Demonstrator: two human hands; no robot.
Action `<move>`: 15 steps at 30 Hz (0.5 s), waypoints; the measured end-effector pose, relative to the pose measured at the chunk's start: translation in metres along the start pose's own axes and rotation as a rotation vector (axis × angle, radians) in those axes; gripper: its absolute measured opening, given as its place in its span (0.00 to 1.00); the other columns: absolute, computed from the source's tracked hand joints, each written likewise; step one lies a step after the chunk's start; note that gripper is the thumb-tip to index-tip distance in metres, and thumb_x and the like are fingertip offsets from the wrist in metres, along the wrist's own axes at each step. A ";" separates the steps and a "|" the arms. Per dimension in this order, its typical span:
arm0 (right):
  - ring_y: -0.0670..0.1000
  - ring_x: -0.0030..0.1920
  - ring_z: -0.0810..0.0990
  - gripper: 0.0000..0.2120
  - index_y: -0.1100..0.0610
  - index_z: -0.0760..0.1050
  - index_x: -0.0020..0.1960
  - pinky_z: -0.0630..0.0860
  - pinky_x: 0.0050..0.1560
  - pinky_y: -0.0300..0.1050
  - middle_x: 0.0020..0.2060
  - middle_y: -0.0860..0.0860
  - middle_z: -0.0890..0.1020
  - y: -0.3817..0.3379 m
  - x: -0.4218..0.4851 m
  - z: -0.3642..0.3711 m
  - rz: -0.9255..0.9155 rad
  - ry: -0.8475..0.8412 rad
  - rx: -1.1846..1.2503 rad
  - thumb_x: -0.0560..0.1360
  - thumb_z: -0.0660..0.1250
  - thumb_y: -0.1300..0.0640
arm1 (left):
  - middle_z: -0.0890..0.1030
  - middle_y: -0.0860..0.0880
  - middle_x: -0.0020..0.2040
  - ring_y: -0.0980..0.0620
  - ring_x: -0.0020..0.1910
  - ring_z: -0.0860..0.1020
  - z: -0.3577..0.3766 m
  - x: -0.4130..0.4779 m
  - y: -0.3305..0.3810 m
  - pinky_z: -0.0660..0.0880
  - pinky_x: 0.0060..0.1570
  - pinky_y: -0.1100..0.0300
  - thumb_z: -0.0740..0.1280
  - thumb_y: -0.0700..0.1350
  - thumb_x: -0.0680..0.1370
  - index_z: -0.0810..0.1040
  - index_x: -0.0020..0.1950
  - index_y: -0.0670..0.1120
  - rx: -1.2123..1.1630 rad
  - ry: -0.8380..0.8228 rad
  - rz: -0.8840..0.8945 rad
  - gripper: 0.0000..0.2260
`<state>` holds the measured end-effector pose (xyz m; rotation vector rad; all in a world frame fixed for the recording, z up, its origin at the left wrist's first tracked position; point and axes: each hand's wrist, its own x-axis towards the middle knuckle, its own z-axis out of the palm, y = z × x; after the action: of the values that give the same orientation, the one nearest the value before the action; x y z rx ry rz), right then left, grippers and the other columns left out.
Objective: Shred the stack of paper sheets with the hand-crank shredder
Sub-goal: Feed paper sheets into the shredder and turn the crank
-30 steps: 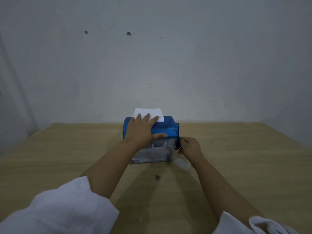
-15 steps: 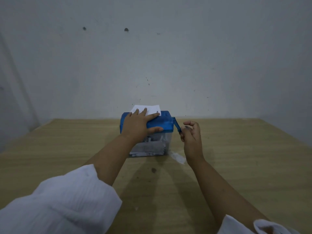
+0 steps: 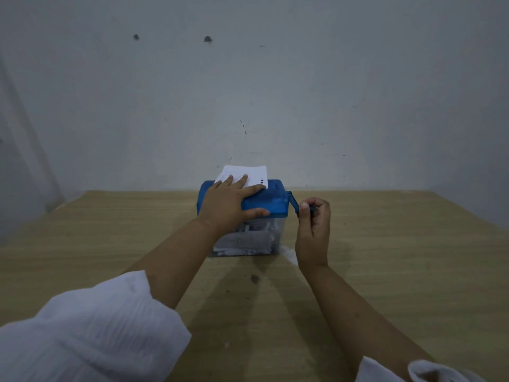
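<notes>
- Here's the small blue-lidded plastic hand-crank shredder (image 3: 272, 206), standing mid-table on the pale wooden table (image 3: 399, 244), close to the far edge by the grey wall (image 3: 303, 92).
- Under the lid, the clear plastic bin (image 3: 249, 241) is packed with white shredded strips, well up its sides.
- A white paper sheet (image 3: 254, 172) with faint print stands out of the slot on top, tilted away toward the wall, two dark dots near its lower right corner.
- Left hand (image 3: 225, 206) is flat on the lid: fingers straight and spread, the tips lying on the bottom of the sheet, the thumb stretched along the lid's front face. It presses and grips nothing.
- Right hand (image 3: 314, 230) is up at the shredder's right side, fingers curled tight, pinching the knob of the blue crank handle (image 3: 294, 203) between thumb and fingertips. A narrow, closed grip on that knob.
- The crank arm slopes down from the lid's right end toward the hand.
- A small white paper scrap (image 3: 290, 255) lies on the table just beside the bin's right corner, partly behind the right wrist.
- Both forearms are bare, white sleeves (image 3: 91, 332) bunched near the elbows.
- Two dark marks (image 3: 208, 39) sit high on the wall.
</notes>
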<state>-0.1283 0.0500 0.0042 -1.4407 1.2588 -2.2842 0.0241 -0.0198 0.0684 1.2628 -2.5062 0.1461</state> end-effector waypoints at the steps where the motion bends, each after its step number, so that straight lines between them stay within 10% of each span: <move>1: 0.40 0.38 0.71 0.03 0.52 0.68 0.48 0.71 0.42 0.36 0.39 0.47 0.72 -0.004 0.002 0.003 -0.012 0.007 0.011 0.78 0.56 0.58 | 0.57 0.50 0.77 0.45 0.75 0.56 -0.001 0.000 0.000 0.53 0.72 0.50 0.57 0.68 0.74 0.58 0.74 0.62 0.000 -0.004 0.007 0.30; 15: 0.45 0.33 0.69 0.12 0.60 0.75 0.43 0.68 0.32 0.35 0.34 0.48 0.74 -0.004 0.107 0.025 0.427 -0.177 -0.191 0.79 0.62 0.52 | 0.57 0.54 0.77 0.47 0.76 0.55 -0.005 -0.007 0.001 0.52 0.72 0.52 0.58 0.67 0.74 0.59 0.74 0.62 -0.035 -0.001 0.039 0.29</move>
<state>-0.1634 -0.0179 0.0836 -1.2448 1.5803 -1.7632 0.0280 -0.0129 0.0710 1.2014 -2.5237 0.1098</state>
